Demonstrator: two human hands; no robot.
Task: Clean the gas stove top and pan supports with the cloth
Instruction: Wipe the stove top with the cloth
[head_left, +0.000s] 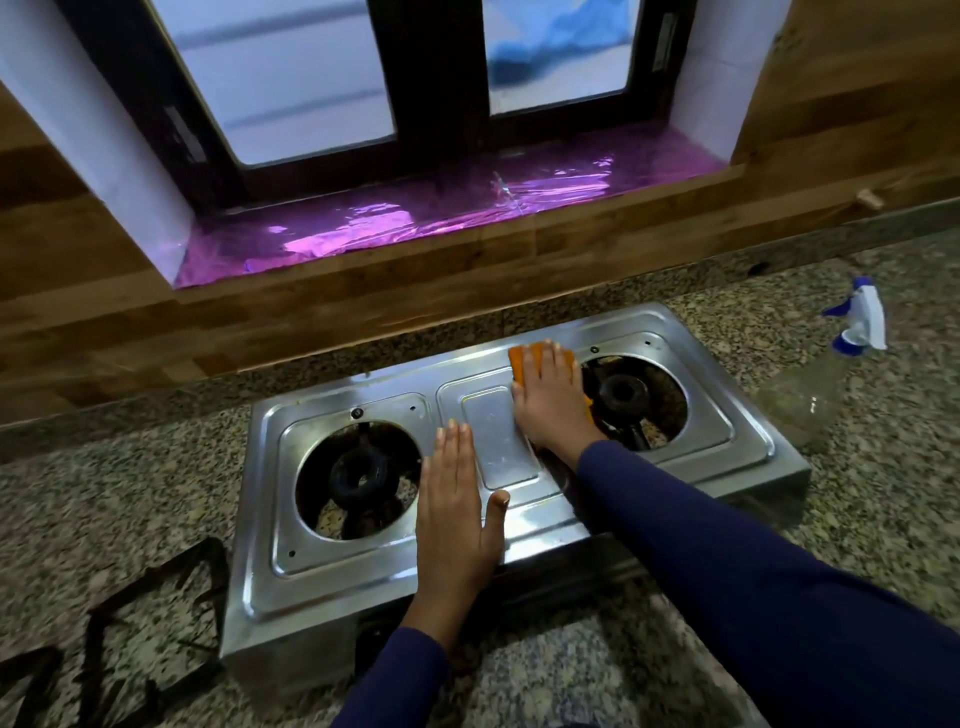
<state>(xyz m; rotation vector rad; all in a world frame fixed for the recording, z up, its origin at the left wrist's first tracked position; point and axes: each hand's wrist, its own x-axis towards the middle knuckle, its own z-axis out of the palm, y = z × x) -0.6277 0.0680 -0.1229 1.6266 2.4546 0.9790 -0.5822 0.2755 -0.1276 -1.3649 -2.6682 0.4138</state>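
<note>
A two-burner steel gas stove (270, 519) sits on the granite counter, both burners bare. My right hand (550, 400) lies flat with straight fingers on an orange cloth (519, 358), pressing it onto the stove top near the back, just left of the right burner (626, 395). My left hand (457, 499) rests flat on the stove top between the left burner (358, 473) and the centre panel, fingers straight. Two black pan supports (156, 613) lie on the counter left of the stove.
A clear spray bottle (810, 395) with a blue and white trigger head lies on the counter to the right of the stove. Behind the stove runs a wood-panelled wall with a window and a purple foil-covered sill (415, 218).
</note>
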